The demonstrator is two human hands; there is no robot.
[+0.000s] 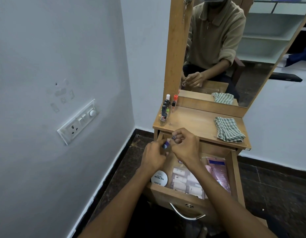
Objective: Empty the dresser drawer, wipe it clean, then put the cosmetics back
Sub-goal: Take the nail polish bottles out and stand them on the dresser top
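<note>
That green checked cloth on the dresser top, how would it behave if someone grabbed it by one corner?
The checked cloth would probably go limp and unfold, since it lies in loose, soft folds. It looks thin, so likely light. Pushed, it would probably bunch up rather than slide neatly across the dresser top.

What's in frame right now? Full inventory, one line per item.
dresser top: 1, light wood, centre, below the mirror
mirror: 1, wood-framed, above the dresser top
nail polish bottles: several, mostly dark-capped, back left of the dresser top
checked cloth: 1, green and white, folded, right of the dresser top
drawer: 1, wood, pulled open, still holds cosmetics
nail polish remover tin: 1, white, drawer's front left
sachets: many, pale pink, drawer's middle
pink packet: 1, drawer's right
switchboard: 1, white, left wall
small bottle: 1, purple, between both hands
left hand: holds the small bottle
right hand: fingers at the bottle's cap
</note>
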